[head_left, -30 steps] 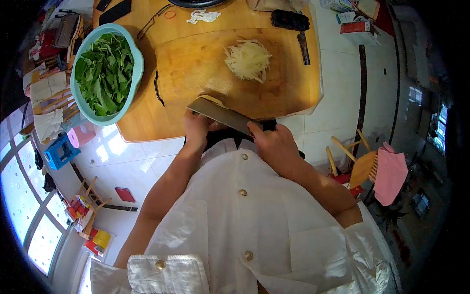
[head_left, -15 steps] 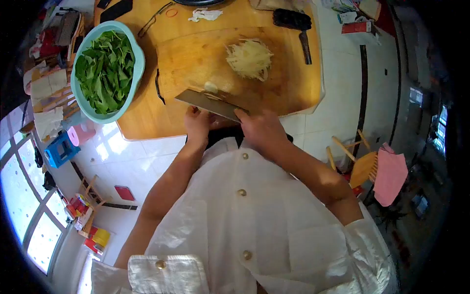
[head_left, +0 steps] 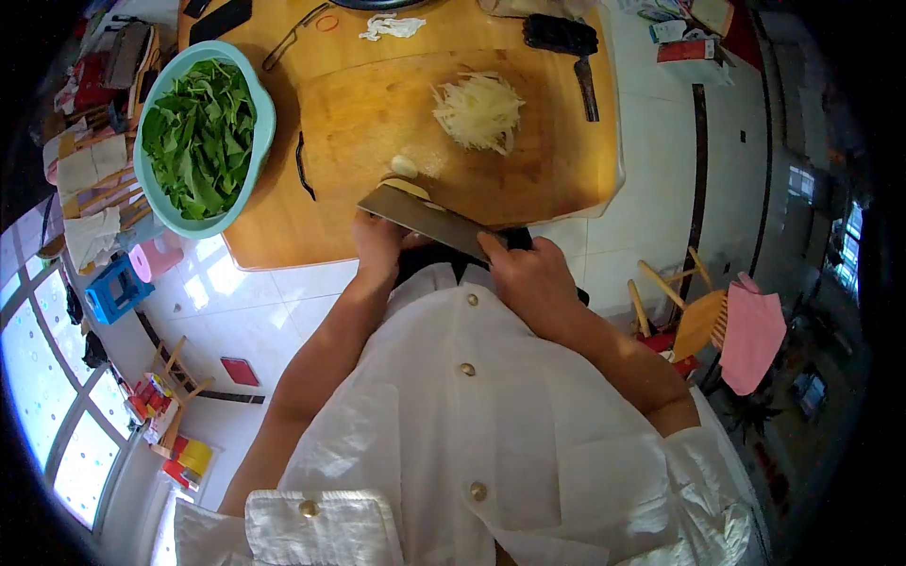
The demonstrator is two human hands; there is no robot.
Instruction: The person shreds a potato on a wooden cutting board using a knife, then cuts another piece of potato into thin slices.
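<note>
My right hand is closed round the handle end of a cleaver, whose broad blade slants up to the left over the near edge of the cutting board. Against the blade's far side lie pale yellowish slices. Just beyond them sits a small whitish piece that looks like a garlic clove. My left hand is curled close under the blade's left part; the blade covers its fingertips and whatever they hold. A heap of pale shredded strips, like potato, rests farther back on the board.
A light-blue basin of green leaves stands at the table's left. A thin black strip lies beside the board. At the back are a crumpled white tissue and a dark brush-like object. A wooden chair stands right.
My right hand and the cleaver have shifted to the right and slightly toward me. More of the yellowish slices now shows beyond the blade. My left hand stays nearly in place.
</note>
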